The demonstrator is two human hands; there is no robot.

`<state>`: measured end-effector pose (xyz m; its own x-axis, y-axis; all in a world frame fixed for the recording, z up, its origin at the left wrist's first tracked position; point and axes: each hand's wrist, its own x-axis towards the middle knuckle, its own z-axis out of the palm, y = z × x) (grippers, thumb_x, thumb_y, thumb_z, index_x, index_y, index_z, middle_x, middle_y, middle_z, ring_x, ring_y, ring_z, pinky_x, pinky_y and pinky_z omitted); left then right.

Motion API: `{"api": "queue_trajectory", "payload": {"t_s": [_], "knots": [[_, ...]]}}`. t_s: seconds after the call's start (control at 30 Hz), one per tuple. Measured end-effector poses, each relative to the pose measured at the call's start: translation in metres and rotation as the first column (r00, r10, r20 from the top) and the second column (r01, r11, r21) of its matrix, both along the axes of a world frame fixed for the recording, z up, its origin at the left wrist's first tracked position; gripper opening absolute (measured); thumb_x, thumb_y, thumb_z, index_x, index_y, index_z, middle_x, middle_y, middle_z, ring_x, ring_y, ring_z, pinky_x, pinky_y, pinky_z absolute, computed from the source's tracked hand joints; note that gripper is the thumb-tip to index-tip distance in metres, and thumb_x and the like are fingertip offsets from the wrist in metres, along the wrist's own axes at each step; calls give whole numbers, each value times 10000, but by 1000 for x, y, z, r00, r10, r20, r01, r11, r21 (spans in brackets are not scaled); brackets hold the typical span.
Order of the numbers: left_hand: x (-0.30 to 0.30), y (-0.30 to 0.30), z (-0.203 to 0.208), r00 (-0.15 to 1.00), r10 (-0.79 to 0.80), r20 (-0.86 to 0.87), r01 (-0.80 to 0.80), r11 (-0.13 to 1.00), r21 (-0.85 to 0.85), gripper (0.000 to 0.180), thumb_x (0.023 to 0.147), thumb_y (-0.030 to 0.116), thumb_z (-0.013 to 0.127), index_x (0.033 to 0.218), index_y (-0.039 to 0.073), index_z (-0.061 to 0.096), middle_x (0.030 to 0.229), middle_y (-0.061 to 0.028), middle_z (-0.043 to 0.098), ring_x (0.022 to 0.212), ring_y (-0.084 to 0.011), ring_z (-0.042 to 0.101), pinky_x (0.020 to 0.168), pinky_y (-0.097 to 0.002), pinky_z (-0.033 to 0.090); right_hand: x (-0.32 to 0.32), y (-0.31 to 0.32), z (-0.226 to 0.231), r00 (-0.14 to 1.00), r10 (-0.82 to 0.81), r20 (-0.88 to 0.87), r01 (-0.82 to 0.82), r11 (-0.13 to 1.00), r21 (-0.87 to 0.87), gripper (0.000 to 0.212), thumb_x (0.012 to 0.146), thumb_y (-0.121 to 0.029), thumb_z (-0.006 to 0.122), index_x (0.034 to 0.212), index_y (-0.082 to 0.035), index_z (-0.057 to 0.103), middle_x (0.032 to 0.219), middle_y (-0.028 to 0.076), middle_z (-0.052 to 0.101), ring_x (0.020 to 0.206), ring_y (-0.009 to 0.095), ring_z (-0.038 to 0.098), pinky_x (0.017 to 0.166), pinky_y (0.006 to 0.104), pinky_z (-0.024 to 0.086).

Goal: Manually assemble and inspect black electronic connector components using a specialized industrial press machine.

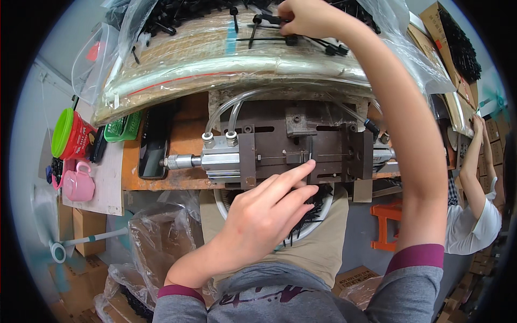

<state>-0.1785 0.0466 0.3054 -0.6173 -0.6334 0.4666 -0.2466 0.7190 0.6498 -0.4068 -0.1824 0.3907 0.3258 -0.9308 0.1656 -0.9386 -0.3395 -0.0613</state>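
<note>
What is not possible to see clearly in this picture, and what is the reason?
In the head view:
Black pile: far side cut off by the upper edge.
Right hand: at the upper edge; what its fingertips grip is unclear.
Black strip: lower end hidden by the left hand.
White bucket: partly covered by that hand.

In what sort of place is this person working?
Probably a small assembly workshop: a dark brown metal fixture carries a silver metal cylinder, a heap of black plastic parts lies beyond it, and brown cardboard boxes are nearby.
</note>
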Motion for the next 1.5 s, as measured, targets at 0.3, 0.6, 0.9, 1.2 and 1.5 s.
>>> {"api": "queue_trajectory", "payload": {"t_s": [0.3, 0.6, 0.9, 1.2, 1.5], "knots": [[-18, 12, -39, 982, 151, 116, -125, 972, -200, 267, 730, 53, 797, 970, -5, 695, 1317, -185, 640, 870, -252, 707, 755, -326, 578, -15, 60, 49, 976, 103, -194, -102, 995, 14, 199, 806, -137, 727, 921, 26, 720, 913, 189, 705, 866, 354, 668, 780, 419, 525], [-26, 7, -37, 952, 215, 218, -148, 946, -288, 253, 699, 99, 817, 917, 31, 708, 1307, -152, 660, 727, -235, 708, 677, -301, 567, -35, 92, 43, 924, -196, 329, 189, 981, 54, 288, 883, -89, 631, 1129, 49, 573, 841, 148, 645, 757, 212, 602, 685, 332, 484], [-20, 5, -20, 957, 161, 240, -117, 975, -187, 292, 728, 135, 841, 973, 36, 715, 1281, -141, 677, 637, -199, 682, 623, -271, 551, -65, 112, 12, 275, -56, 960, 22, 998, 52, 198, 916, -138, 688, 1065, -9, 663, 898, 85, 703, 737, 108, 640, 641, 255, 513], [-14, 3, 5, 962, 149, -228, -188, 969, -160, 396, 719, -16, 845, 1097, 31, 739, 1018, -113, 704, 808, -185, 695, 674, -280, 567, 19, 242, -45, 104, -440, 892, -230, 862, 452, 170, 941, -131, 710, 945, 30, 659, 694, 45, 647, 536, 80, 598, 478, 210, 463], [-9, 21, -4, 986, 81, -147, -77, 997, 31, 306, 701, -13, 844, 990, 7, 743, 958, -94, 679, 844, -221, 691, 696, -321, 572, 10, 272, -61, 69, -466, 882, -173, 865, 471, 154, 960, -98, 670, 1029, 39, 653, 854, 102, 703, 611, 84, 623, 548, 222, 511]]}}
